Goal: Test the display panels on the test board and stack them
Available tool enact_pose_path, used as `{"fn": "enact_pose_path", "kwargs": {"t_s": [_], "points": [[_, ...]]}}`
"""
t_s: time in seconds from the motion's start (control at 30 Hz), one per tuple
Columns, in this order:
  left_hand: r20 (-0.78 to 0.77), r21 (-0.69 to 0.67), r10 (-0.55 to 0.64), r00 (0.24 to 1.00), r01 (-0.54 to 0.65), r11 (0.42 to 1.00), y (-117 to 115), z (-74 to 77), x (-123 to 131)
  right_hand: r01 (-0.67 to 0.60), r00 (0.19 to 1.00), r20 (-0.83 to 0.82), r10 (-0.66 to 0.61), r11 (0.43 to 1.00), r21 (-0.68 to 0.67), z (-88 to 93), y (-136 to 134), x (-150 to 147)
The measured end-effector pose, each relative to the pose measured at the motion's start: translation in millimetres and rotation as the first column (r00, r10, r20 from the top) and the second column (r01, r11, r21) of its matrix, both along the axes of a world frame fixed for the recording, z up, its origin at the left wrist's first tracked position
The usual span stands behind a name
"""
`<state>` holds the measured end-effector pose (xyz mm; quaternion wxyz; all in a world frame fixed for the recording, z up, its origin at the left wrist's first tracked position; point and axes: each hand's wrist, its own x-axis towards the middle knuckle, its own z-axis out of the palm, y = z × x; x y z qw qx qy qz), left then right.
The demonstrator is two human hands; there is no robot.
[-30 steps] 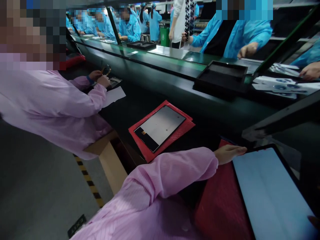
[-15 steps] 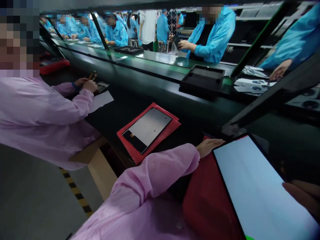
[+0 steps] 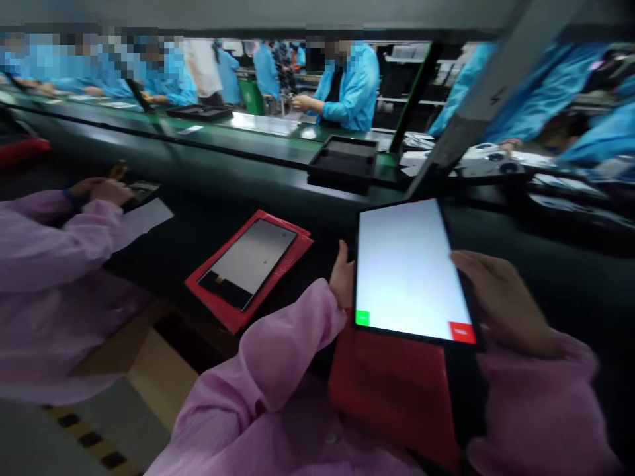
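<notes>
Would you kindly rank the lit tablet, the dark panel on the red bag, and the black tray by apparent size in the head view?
1. Lit tablet, largest, though nearest the camera.
2. Dark panel.
3. Black tray, smallest-looking, but farthest away, so its true rank is unsure.

Dark workbench (image 3: 317, 231) bears red-padded panel (image 3: 248, 264), paper (image 3: 141, 221).

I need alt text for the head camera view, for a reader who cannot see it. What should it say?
Two hands, left hand and right hand, hold a lit white tablet screen by its side edges above a red pouch. To the left, a dark display panel lies on a red mat beside a co-worker's pink sleeve.
</notes>
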<state>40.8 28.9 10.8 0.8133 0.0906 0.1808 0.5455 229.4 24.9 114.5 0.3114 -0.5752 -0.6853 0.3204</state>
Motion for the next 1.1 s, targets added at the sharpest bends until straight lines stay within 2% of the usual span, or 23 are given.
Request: {"fn": "enact_pose_path", "kwargs": {"t_s": [0.07, 0.13, 0.23, 0.3, 0.33, 0.4, 0.43, 0.53, 0.6, 0.7, 0.8, 0.93, 1.1], "points": [[0.025, 0.004, -0.059, 0.998, 0.059, 0.998, -2.0, 0.9, -1.5, 0.006, 1.000, -0.022, -0.008, 0.998, -0.069, -7.7, 2.5, 4.0], [0.076, 0.041, -0.124, 0.989, 0.121, 0.992, -2.0, 0.8, -3.2, -0.058, 0.998, -0.010, 0.057, 0.992, -0.108, -15.0, 8.1, 6.1], [0.147, 0.126, -0.194, 0.970, 0.177, 0.976, -3.3, 1.2, -5.8, -0.153, 0.967, 0.195, 0.163, 0.986, -0.064, -19.8, 12.4, 10.7], [0.145, 0.138, -0.200, 0.969, 0.180, 0.974, -5.3, 1.8, -7.8, -0.126, 0.925, 0.373, 0.068, 0.983, 0.133, -18.6, 7.9, 13.0], [0.134, 0.124, -0.197, 0.971, 0.181, 0.976, -6.2, 2.0, -8.8, -0.116, 0.901, 0.433, -0.011, 0.957, 0.266, -17.3, 3.7, 12.8], [0.093, 0.069, -0.215, 0.972, 0.209, 0.975, -7.9, 2.3, -10.3, -0.167, 0.856, 0.504, -0.118, 0.859, 0.485, -15.3, -6.7, 8.9], [0.070, 0.039, -0.228, 0.971, 0.226, 0.973, -8.7, 2.6, -10.6, -0.231, 0.830, 0.544, -0.122, 0.813, 0.535, -15.3, -11.6, 5.0], [0.003, -0.034, -0.225, 0.974, 0.225, 0.974, -12.4, 5.0, -9.3, -0.438, 0.742, 0.670, -0.022, 0.740, 0.510, -21.4, -20.9, -10.4], [-0.037, -0.063, -0.210, 0.977, 0.207, 0.976, -16.2, 7.4, -7.1, -0.496, 0.704, 0.710, 0.023, 0.732, 0.467, -28.7, -21.8, -19.2], [-0.084, -0.090, -0.209, 0.974, 0.201, 0.975, -22.0, 9.5, -4.0, -0.501, 0.684, 0.729, 0.025, 0.743, 0.444, -38.0, -21.4, -25.7], [-0.106, -0.103, -0.210, 0.972, 0.199, 0.975, -24.8, 7.6, -3.0, -0.484, 0.673, 0.739, -0.026, 0.740, 0.467, -41.5, -25.3, -27.6], [-0.107, -0.090, -0.169, 0.980, 0.159, 0.983, -23.9, 1.4, -3.5, -0.512, 0.657, 0.748, -0.095, 0.672, 0.535, -40.2, -31.8, -31.1], [-0.121, -0.073, -0.107, 0.987, 0.099, 0.992, -22.0, -1.4, -3.2, -0.554, 0.655, 0.752, -0.078, 0.628, 0.547, -33.0, -32.2, -30.0]]}}
